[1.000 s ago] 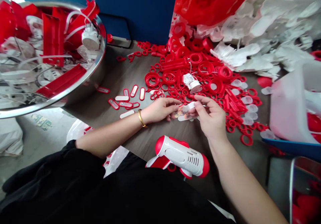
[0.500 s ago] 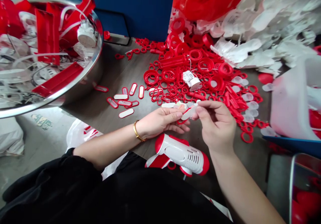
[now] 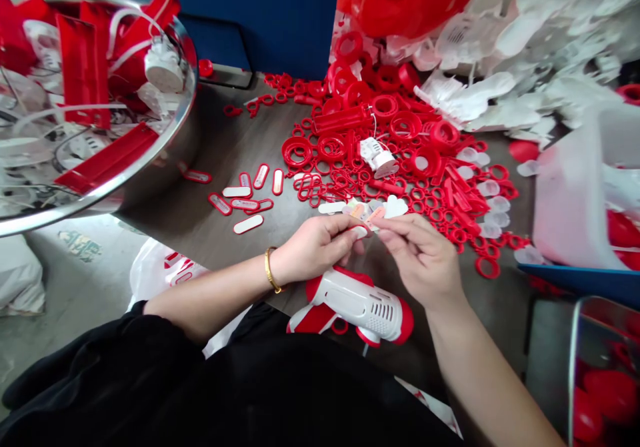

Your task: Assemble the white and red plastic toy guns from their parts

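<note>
My left hand pinches a small oval tag, white with a red rim, mostly covered by the fingers. At its right end, the closed thumb and fingers of my right hand meet the rim. Just beyond the fingertips lie white and printed stickers and a white cloud-shaped piece. Below the hands rests a white and red toy gun with a slotted side. Several similar oval tags, some printed and some plain white, lie left on the table.
A metal basin full of red and white parts stands at the left. Red rings and frames are heaped behind the hands. White plastic parts pile up at the back right, beside a translucent bin. A metal container sits lower right.
The white oval plate, earlier tilted between both hands over a red frame, now sits lower in my left fingers. My right hand has shifted slightly left, uncovering the stickers. The view has moved slightly.
</note>
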The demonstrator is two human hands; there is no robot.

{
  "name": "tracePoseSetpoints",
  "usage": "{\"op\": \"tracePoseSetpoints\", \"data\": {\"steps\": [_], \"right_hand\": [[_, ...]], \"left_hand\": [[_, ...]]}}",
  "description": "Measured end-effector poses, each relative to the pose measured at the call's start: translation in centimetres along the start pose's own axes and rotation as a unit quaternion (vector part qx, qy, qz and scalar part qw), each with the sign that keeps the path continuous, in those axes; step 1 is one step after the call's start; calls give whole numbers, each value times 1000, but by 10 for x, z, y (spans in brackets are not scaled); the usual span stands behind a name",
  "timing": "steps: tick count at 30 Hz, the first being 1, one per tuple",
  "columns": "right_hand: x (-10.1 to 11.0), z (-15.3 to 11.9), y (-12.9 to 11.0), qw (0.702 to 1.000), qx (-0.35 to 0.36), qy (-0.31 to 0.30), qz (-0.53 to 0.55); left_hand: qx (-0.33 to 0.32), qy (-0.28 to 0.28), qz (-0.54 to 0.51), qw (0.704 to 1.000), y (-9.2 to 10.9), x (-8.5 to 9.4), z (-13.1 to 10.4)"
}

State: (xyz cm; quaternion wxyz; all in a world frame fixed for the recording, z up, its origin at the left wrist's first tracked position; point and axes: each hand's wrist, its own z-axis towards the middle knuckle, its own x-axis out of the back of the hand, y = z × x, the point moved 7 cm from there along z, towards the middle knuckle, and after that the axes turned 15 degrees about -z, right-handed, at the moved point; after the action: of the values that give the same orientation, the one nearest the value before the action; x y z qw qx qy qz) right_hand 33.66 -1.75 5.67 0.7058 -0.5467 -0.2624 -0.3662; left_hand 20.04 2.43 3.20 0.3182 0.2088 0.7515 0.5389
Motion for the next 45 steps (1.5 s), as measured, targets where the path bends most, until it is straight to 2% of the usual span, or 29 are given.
{"op": "tracePoseSetpoints", "data": {"steps": [2, 5, 7, 10, 12, 14, 16, 18, 21, 23, 25, 29, 32, 35, 38, 41, 45], "right_hand": [[-12, -5, 12, 996, -27, -81, -35], [-28, -5, 20, 975, -25, -190, -114], [-34, 2, 19, 964, -22, -218, -149], [-40, 21, 12, 958, 1, -212, -194], [-41, 32, 9, 953, 16, -192, -233], [-42, 39, 10, 947, 24, -176, -268], [-43, 43, 13, 944, 26, -168, -283], [-45, 45, 14, 944, 33, -168, -281], [-48, 49, 11, 940, 55, -173, -289], [-48, 50, 10, 935, 61, -181, -298], [-47, 48, 13, 937, 54, -185, -290], [-39, 40, 18, 959, 34, -160, -230], [-37, 38, 18, 966, 2, -132, -223], [-40, 42, 13, 962, -24, -112, -246], [-41, 42, 9, 961, -22, -115, -251], [-38, 33, 12, 959, -15, -136, -248], [-42, 27, 10, 939, 34, -214, -265]], "left_hand": [[-13, 31, 11, 999, 0, 9, -3], [-15, 66, 31, 997, -1, 25, -8], [-7, 80, 62, 995, -1, 37, -14], [-7, 122, 187, 975, 7, 68, -31], [-20, 145, 322, 935, 18, 89, -46], [-46, 178, 457, 870, 31, 105, -58], [-77, 222, 536, 811, 42, 112, -60], [-100, 234, 560, 789, 44, 106, -46], [-110, 175, 581, 787, 35, 83, -3], [-105, 139, 588, 790, 29, 72, 22], [-124, 117, 561, 810, 29, 64, 33], [-202, 72, 431, 876, 34, 51, 18], [-192, 42, 398, 896, 27, 44, 0], [-148, 56, 443, 883, 13, 43, -10], [-150, 96, 477, 861, 8, 44, -15], [-124, 51, 502, 855, -1, 38, -10], [-97, 19, 523, 846, -1, 32, -3]]}}
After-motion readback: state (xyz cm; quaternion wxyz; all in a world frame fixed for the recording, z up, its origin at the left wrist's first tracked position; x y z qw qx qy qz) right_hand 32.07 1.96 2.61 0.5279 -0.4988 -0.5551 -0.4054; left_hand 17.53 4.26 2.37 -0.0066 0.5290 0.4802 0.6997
